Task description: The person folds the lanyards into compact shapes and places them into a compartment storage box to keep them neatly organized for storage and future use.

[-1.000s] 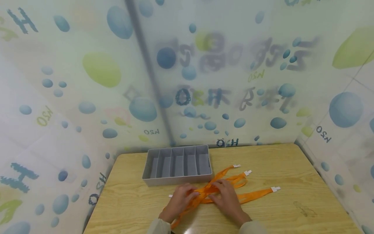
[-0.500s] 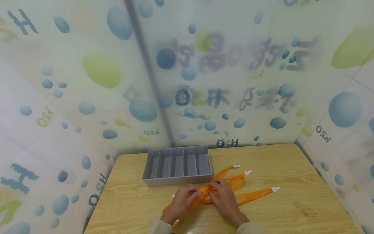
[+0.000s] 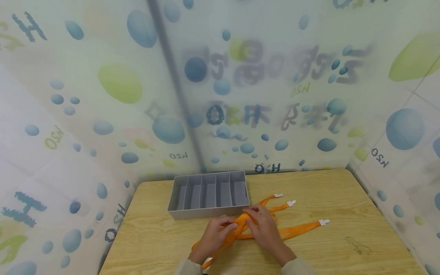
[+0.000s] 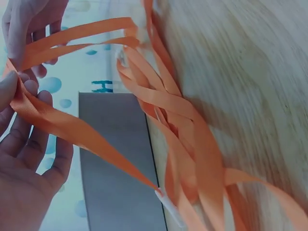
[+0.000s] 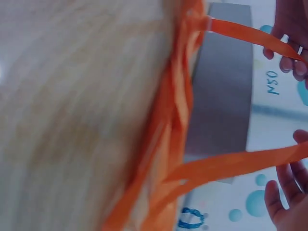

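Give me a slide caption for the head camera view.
Both hands pinch tangled orange straps on a wooden table beside a grey divided tray.

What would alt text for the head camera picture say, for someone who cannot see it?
Two hands, the left hand and right hand, hold a tangle of orange ribbons on a wooden table. Behind them sits a grey divided tray, before a bubble-patterned wall.

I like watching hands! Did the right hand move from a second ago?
Yes. The right hand slid a little away from the person, toward the grey tray, still holding the orange ribbons.
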A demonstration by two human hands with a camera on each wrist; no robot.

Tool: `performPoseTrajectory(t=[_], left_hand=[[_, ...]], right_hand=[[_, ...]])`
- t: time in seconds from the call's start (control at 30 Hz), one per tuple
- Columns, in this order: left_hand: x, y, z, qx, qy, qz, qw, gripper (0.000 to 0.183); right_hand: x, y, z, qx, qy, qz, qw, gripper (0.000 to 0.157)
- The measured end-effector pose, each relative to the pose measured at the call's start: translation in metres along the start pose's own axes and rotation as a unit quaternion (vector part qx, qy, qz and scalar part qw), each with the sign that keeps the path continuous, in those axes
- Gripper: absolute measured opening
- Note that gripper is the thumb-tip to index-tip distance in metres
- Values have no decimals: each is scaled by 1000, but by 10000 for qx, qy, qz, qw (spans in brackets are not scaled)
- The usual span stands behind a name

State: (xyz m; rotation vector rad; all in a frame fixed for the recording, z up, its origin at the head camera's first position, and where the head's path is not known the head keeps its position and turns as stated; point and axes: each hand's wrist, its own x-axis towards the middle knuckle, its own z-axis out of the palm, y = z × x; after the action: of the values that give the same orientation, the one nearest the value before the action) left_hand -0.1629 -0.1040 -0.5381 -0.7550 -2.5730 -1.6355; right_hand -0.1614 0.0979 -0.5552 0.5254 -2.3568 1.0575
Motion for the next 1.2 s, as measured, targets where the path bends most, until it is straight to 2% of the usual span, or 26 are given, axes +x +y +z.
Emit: performPoseTrajectory(t=[0.2, 0.37, 0.47, 0.63, 0.87, 1.1, 1.2], left_hand=[[1, 11, 0, -309, 62, -89, 9995, 13], [4, 23, -2, -674, 15, -284, 9973, 15], [5, 28, -2, -839, 0, -163, 9963, 15], [6, 34, -1, -1003, 67, 171, 9948, 11], [5, 37, -1, -1312, 72, 494, 9901, 11], [2, 33, 3, -1490, 82, 397, 9880, 2], [1, 32, 5, -1503, 202, 282, 9880, 9]], right_hand=[[12, -7, -13, 240, -16, -333, 9992, 22], [20, -15, -24, 432, -22, -47, 9991, 20], [24, -21, -29, 564, -68, 110, 9983, 21], [31, -32, -36, 1136, -104, 239, 9932, 28], [38, -44, -42, 1622, -255, 175, 9863, 31], [42, -51, -51, 1718, -287, 72, 9847, 32], [43, -54, -53, 1743, -299, -23, 9842, 32]])
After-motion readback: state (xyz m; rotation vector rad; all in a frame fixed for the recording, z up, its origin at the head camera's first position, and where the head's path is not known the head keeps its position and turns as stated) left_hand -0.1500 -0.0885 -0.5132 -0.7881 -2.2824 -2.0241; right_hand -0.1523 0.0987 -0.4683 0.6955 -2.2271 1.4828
